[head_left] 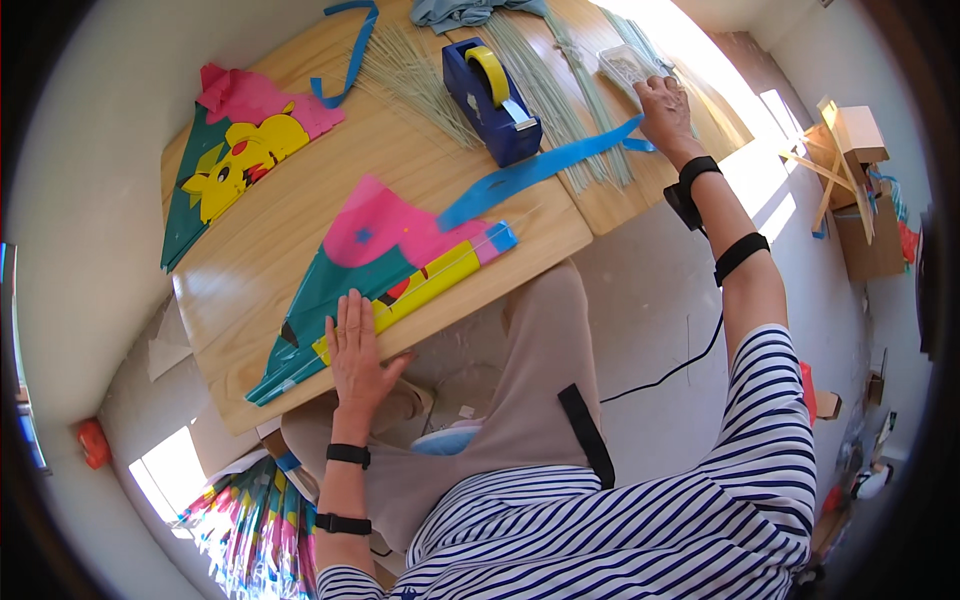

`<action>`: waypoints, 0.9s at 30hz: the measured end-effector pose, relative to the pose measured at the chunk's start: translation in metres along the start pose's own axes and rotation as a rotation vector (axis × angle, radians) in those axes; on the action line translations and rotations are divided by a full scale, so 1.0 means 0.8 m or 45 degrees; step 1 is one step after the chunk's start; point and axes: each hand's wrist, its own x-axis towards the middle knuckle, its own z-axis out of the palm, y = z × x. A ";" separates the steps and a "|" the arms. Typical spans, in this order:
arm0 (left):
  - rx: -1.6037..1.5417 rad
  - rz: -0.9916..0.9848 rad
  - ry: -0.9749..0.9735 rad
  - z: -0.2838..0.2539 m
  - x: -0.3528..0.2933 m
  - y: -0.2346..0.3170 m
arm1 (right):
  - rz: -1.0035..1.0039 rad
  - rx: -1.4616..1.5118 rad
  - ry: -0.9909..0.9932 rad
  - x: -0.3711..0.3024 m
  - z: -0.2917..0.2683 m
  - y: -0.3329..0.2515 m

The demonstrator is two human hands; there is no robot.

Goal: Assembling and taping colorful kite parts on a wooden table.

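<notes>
A folded kite (350,262) in teal, pink and yellow film lies along the table's near edge, a thin rod running along its yellow edge. My left hand (355,350) rests flat on it, fingers stretched out. At the far right, my right hand (665,112) reaches to a small clear plastic box (625,66), its fingers bent down at the box's side. What is between those fingers is hidden. A long blue ribbon (545,165) runs from the kite's pink part to beside my right wrist.
A blue tape dispenser (492,105) with yellow tape stands mid-table by several thin pale rods (545,90). Another kite (250,150) and a blue strip (350,55) lie at the far left. Folded colourful kites (255,525) hang below left. Cardboard boxes (870,235) stand right.
</notes>
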 end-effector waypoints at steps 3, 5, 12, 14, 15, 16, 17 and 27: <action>0.010 0.000 0.004 -0.002 -0.001 0.000 | -0.016 0.277 0.132 -0.021 -0.009 -0.036; 0.012 0.002 0.009 -0.002 -0.004 -0.001 | -0.129 0.527 0.104 -0.037 -0.012 -0.066; -0.019 0.038 0.036 -0.001 0.000 -0.003 | -0.363 0.793 -0.366 -0.027 -0.010 -0.136; -0.012 0.036 0.037 0.000 0.001 -0.003 | -0.386 0.746 -0.398 -0.023 -0.007 -0.142; -0.007 0.031 0.036 0.000 0.001 -0.002 | -0.385 0.743 -0.418 -0.021 -0.006 -0.144; -0.001 0.027 0.035 0.000 0.000 -0.002 | -0.383 0.741 -0.439 -0.018 -0.005 -0.145; 0.000 0.023 0.033 0.000 -0.001 -0.002 | -0.377 0.740 -0.458 -0.016 -0.004 -0.145; -0.038 0.026 0.029 -0.001 -0.002 -0.002 | -0.404 0.825 -0.490 -0.010 0.007 -0.132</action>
